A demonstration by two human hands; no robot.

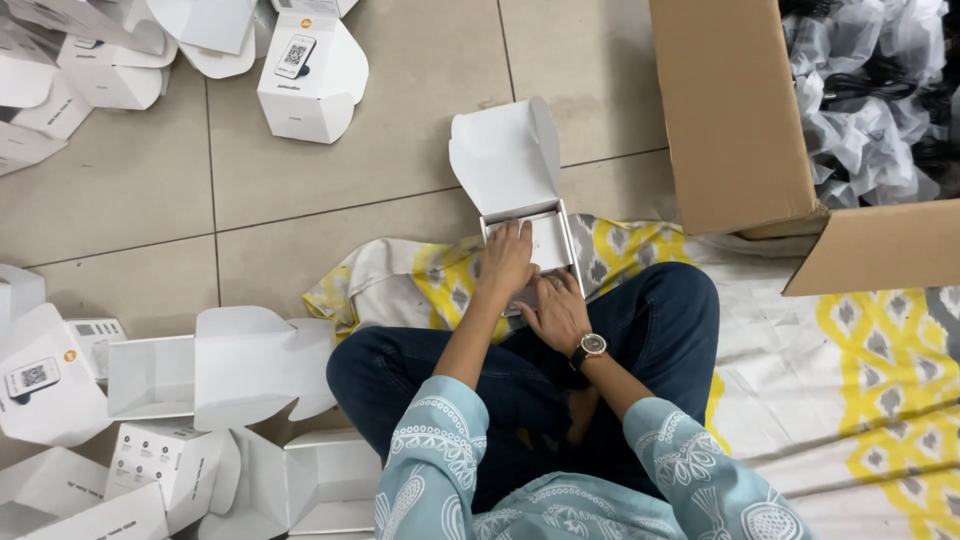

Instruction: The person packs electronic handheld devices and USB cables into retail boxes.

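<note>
- You sit cross-legged on a yellow-and-grey patterned cloth (860, 330), a small white carton (527, 225) open on the floor just past your knees, its curved lid flap (503, 155) standing up and away from you.
- Your left hand (507, 262) lies flat across the carton's near left edge, fingers spread and pressing down on it rather than closed around anything.
- Your right hand (556, 312), with a ring and a wristwatch (592, 346), rests at the near right corner; its fingers curl towards the carton, but whether they pinch anything cannot be told.
- The carton looks like thin, smooth card: likely light, easily dented, and apt to slide on tile. The stiffer side walls and corners seem the safest hold, not the flap, which would probably bend at its crease.
- What sits inside appears pale and flat; its material cannot be made out.
- More white cartons (150, 400) lie open at your left and others (310, 75) at the top, matte, with rounded flaps.
- A large brown corrugated box (735, 120) stands at your right, holding crinkled clear plastic bags (865, 90) on glossy beige floor tiles (400, 140).
</note>
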